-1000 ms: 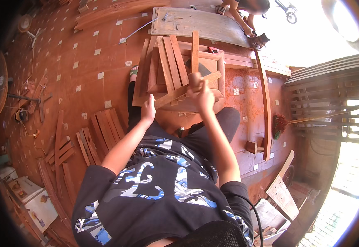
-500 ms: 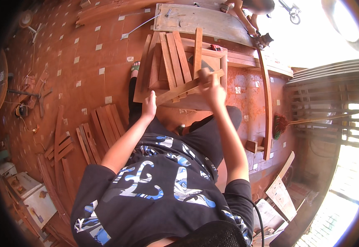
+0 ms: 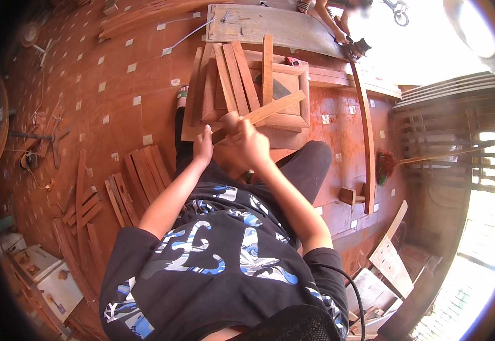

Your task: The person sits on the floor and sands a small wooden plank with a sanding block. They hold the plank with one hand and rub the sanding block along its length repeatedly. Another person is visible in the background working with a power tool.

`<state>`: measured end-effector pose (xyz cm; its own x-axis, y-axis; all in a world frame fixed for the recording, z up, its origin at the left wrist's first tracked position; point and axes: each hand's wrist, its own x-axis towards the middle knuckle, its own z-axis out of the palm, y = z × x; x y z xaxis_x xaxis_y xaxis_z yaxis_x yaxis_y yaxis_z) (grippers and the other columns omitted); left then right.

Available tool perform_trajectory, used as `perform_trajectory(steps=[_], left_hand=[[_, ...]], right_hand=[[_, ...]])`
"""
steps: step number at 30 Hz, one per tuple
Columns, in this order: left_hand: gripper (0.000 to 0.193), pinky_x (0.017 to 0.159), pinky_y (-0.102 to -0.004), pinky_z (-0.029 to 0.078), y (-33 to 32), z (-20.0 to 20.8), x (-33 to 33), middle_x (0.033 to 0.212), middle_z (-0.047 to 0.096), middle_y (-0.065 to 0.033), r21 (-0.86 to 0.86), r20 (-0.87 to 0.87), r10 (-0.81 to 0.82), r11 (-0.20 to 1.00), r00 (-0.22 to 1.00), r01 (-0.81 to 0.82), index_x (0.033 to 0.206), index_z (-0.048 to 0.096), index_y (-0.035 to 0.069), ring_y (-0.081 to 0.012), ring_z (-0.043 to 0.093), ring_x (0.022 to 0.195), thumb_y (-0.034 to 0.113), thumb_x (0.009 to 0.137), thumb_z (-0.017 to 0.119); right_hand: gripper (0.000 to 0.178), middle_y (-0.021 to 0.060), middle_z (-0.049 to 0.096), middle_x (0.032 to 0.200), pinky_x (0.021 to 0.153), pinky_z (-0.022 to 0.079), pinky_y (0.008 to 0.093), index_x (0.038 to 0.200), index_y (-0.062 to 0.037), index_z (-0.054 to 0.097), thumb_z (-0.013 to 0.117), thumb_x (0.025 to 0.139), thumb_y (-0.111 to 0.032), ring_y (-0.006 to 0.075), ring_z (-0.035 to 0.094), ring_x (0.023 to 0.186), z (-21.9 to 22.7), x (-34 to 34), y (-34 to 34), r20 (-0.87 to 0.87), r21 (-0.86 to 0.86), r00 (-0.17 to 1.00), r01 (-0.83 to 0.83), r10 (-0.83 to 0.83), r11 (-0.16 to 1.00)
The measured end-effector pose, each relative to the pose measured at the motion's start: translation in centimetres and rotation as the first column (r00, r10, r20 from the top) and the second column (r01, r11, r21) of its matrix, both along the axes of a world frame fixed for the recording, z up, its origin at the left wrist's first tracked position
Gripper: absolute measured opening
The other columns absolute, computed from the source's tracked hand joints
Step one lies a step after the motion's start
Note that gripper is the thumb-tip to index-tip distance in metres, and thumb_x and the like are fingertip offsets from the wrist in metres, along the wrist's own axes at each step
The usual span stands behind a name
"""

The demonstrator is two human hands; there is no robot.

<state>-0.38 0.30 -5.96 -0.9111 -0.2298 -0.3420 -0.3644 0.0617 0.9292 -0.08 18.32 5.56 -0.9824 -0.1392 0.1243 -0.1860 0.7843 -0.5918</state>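
Left hand [image 3: 204,146] closed on the near end of a wooden strip [image 3: 278,107], thumb up. Right hand [image 3: 250,145] wrapped round a brown block [image 3: 231,121], pressed to the same strip just beside the left; fingers blurred. Strip slants away to the upper right, over a stack of framed panels [image 3: 299,120] before the person's knees.

On the stack: three loose strips [image 3: 237,79] side by side, a single strip [image 3: 267,68] to their right, a dark flat piece [image 3: 280,88], a small red object [image 3: 293,61] near the far edge.

Containers: lower right, a pale, open-topped box [image 3: 386,319], by the look of it, with brown wood offcuts [image 3: 366,315] inside; depth cannot be told. Lower left, a white cabinet-like box [image 3: 60,292], small brown bits on its top, interior hidden. Right of the knees, a small wooden box-like piece [image 3: 348,196] on the floor; contents cannot be made out.

Top right: a co-worker's hands [image 3: 341,37] at a dark tool [image 3: 358,50], by the end of a long plank [image 3: 363,131].
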Motion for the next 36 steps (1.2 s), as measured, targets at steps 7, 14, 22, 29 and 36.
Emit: perform_trajectory(steps=[7,14,22,29,36], left_hand=[[0.054,0.049,-0.0317,0.032,0.1,-0.4,-0.1,0.058,0.038,0.0045,0.158,-0.025,0.073,0.985,0.997,-0.069,0.068,0.049,0.010,-0.0087,0.041,0.051,0.047,0.108,0.043],[0.049,0.044,-0.0291,0.028,0.4,0.9,-0.3,0.059,0.040,0.0054,0.146,-0.010,-0.007,0.989,1.000,0.009,0.074,0.049,0.013,-0.0078,0.038,0.047,0.049,0.107,0.045],[0.057,0.051,-0.0362,0.030,0.0,-0.7,-0.1,0.056,0.036,0.0011,0.056,-0.008,-0.014,0.998,1.000,0.015,0.067,0.046,0.007,-0.0121,0.038,0.050,0.047,0.108,0.042],[0.053,0.051,-0.0319,0.038,0.0,-0.3,0.1,0.058,0.048,-0.0011,0.168,-0.054,-0.032,0.985,0.998,0.040,0.072,0.055,0.006,-0.0125,0.050,0.052,0.046,0.106,0.045],[0.052,0.051,-0.0310,0.040,0.6,1.8,-0.1,0.060,0.051,-0.0044,0.080,0.076,-0.026,0.997,0.997,0.019,0.082,0.062,0.003,-0.0129,0.052,0.052,0.047,0.105,0.046]], right_hand=[[0.053,0.0186,0.072,0.090,0.062,0.058,0.0487,0.117,-0.0072,0.050,0.073,0.084,-0.042,0.0377,0.073,0.074,1.8,-2.6,2.5,0.031,0.178,0.999,0.026,-0.032,0.984],[0.058,0.0208,0.072,0.088,0.068,0.059,0.0500,0.120,-0.0082,0.045,0.069,0.086,-0.049,0.0393,0.073,0.083,0.7,-11.0,13.5,0.040,0.210,0.903,0.411,-0.428,0.887],[0.067,0.0184,0.072,0.080,0.063,0.058,0.0463,0.117,-0.0003,0.043,0.074,0.082,-0.049,0.0365,0.073,0.073,1.6,-6.7,7.0,0.111,0.206,0.964,0.215,-0.241,0.955],[0.059,0.0215,0.070,0.074,0.061,0.057,0.0481,0.103,-0.0012,0.046,0.075,0.079,-0.047,0.0393,0.071,0.068,2.0,0.1,-1.8,0.191,0.096,0.974,-0.140,0.120,0.985],[0.055,0.0210,0.071,0.076,0.062,0.057,0.0498,0.106,-0.0023,0.048,0.073,0.082,-0.045,0.0395,0.071,0.069,1.5,-1.1,0.7,0.160,0.161,0.986,-0.082,0.056,0.984]])
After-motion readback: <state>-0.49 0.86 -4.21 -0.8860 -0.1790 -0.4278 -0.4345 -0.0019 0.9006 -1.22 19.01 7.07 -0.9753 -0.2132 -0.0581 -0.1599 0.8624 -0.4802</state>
